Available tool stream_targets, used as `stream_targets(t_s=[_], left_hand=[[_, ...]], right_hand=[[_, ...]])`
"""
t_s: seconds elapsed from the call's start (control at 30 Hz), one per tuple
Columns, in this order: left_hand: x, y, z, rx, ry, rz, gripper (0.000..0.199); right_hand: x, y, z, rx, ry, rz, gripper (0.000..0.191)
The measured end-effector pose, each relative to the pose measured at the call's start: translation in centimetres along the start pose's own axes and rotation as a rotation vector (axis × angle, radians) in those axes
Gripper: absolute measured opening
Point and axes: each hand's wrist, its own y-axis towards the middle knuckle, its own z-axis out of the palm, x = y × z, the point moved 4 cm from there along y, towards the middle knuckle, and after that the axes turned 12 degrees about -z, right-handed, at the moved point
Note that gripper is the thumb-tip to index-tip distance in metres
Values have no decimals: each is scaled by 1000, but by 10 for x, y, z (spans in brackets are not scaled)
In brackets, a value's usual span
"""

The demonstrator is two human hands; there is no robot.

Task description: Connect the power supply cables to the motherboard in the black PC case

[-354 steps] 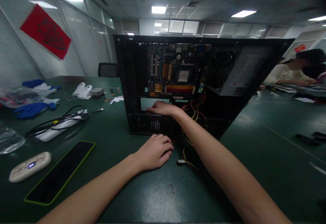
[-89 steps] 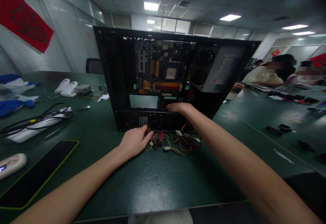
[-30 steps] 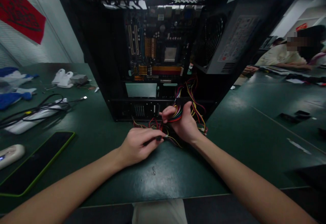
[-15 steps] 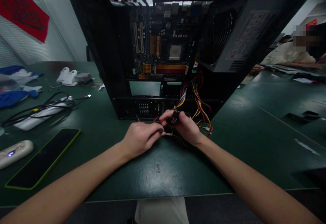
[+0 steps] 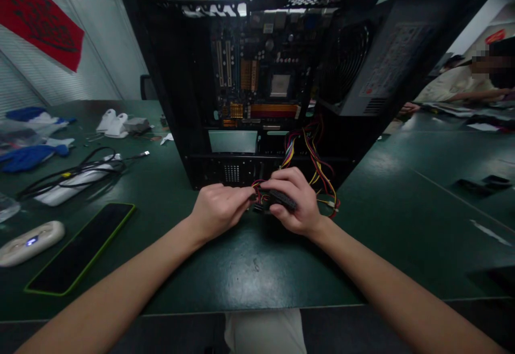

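An open black computer case (image 5: 169, 91) stands upright on the green table, showing its motherboard (image 5: 263, 53) and, at upper right, the power supply (image 5: 396, 61). Coloured cables (image 5: 321, 174) hang from the power supply down to the case's lower edge. My left hand (image 5: 219, 209) pinches a small dark connector (image 5: 252, 197) between thumb and fingers. Close by on the right, my right hand (image 5: 295, 198) is closed round a wide black connector (image 5: 282, 199). Thin wires and small plugs lie between the two hands.
To the left lie a green-edged phone (image 5: 82, 249), a pale oval device (image 5: 32, 244), a white power strip (image 5: 76, 182) with a black cable, and blue gloves (image 5: 32, 155). Dark parts (image 5: 483, 184) lie on the right. A person (image 5: 462, 83) sits at the far right.
My right hand has turned over, its fingers now on top of the wide black connector. My left hand has shifted slightly up. The whole view has moved a little.
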Motion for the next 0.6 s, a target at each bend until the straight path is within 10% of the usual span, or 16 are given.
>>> stream_targets(t_s=[0.3,0.6], left_hand=[[11,-1,9,92,-369,-318,14],[-2,1,5,94,-348,-121,11]], right_hand=[[-40,-8,-6,-464,717,768,48],[-45,-6,-2,-362,1199,868,53]])
